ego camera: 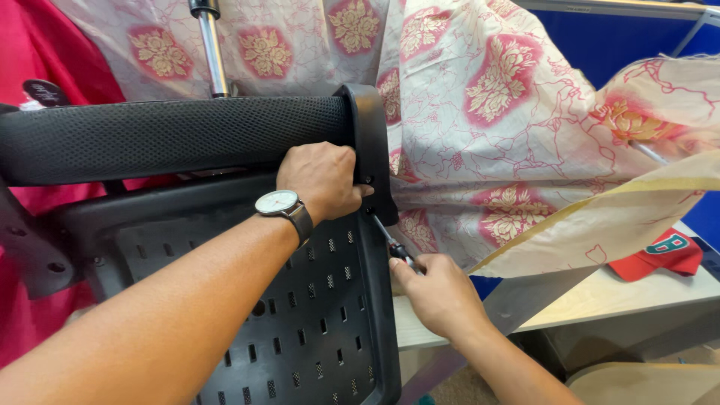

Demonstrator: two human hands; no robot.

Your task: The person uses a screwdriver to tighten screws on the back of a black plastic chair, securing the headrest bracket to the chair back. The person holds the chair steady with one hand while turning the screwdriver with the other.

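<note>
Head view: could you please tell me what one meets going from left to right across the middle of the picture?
Red cloth → wristwatch → left hand → screwdriver → right hand → flowered fabric → red cap.

A cream cloth with red flower patches (480, 112) is draped across the back, with red fabric (45, 52) seen at the left. A red cap (660, 259) is left on a pale wooden tabletop (600, 296). A blue panel (622, 45) is behind it all.
</note>
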